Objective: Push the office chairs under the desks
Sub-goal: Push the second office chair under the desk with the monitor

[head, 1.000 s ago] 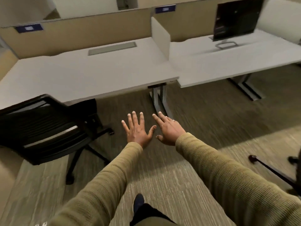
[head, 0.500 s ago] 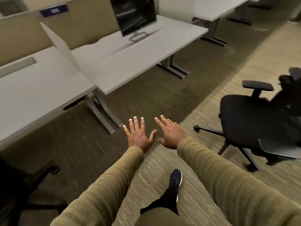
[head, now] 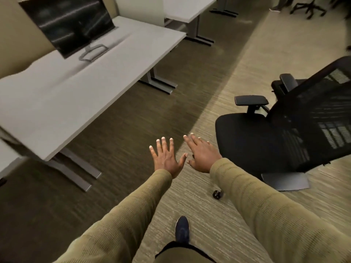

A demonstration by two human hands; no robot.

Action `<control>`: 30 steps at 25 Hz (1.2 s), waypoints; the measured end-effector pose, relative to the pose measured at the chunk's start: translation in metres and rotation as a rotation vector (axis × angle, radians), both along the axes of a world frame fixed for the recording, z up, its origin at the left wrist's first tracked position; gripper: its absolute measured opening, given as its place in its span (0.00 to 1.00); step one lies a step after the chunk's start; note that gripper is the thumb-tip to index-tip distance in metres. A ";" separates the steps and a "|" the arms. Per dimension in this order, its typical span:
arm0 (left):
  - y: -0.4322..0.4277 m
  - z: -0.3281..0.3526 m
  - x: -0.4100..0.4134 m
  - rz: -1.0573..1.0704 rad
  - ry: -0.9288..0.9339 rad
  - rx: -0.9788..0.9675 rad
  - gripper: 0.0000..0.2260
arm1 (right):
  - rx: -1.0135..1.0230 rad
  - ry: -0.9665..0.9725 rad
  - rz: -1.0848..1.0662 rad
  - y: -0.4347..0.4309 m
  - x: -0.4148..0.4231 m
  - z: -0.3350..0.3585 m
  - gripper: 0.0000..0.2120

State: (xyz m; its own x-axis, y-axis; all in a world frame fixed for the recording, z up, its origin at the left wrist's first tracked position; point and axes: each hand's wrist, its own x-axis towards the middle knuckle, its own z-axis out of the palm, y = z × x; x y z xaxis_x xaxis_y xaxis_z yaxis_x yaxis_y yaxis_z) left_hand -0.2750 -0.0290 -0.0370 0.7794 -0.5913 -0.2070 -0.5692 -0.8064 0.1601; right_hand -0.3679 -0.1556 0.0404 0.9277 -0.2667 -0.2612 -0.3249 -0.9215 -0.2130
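A black office chair (head: 266, 141) with a mesh back and padded armrests stands on the carpet at the right, out in the aisle and turned with its seat towards the desks. A grey desk (head: 62, 95) runs along the left, with open floor beneath it. My left hand (head: 167, 158) and my right hand (head: 202, 155) are stretched out in front of me, side by side, palms down, fingers spread, holding nothing. The right hand hovers just left of the chair's seat edge, not touching it.
A dark monitor (head: 66, 25) stands on the desk. Another grey desk (head: 182, 6) lies further back. The desk's metal legs (head: 76, 173) rest on the carpet. More chair bases (head: 307, 6) show at the top right. My shoe (head: 182, 231) is below.
My view has swung to the right: the first chair under the left desk has left the frame, and the second chair has come close at the right. Both hands stay spread.
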 end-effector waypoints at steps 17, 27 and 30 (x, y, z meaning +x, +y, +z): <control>-0.326 0.007 -0.201 -0.151 0.061 -0.080 0.40 | -0.027 -0.058 -0.146 -0.291 -0.237 0.027 0.44; -0.486 0.024 -0.305 -0.113 0.091 -0.209 0.44 | -0.082 -0.076 -0.058 -0.454 -0.343 0.062 0.43; -0.538 0.025 -0.313 -0.084 0.102 -0.259 0.45 | -0.126 -0.056 0.021 -0.507 -0.346 0.071 0.43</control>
State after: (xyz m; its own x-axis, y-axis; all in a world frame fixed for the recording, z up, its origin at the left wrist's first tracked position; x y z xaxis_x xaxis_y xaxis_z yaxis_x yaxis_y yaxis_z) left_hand -0.5881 -0.5673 -0.0116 0.7085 -0.6963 -0.1151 -0.6029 -0.6818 0.4143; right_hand -0.7138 -0.6628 0.1118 0.9455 -0.2749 -0.1748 -0.2965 -0.9485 -0.1119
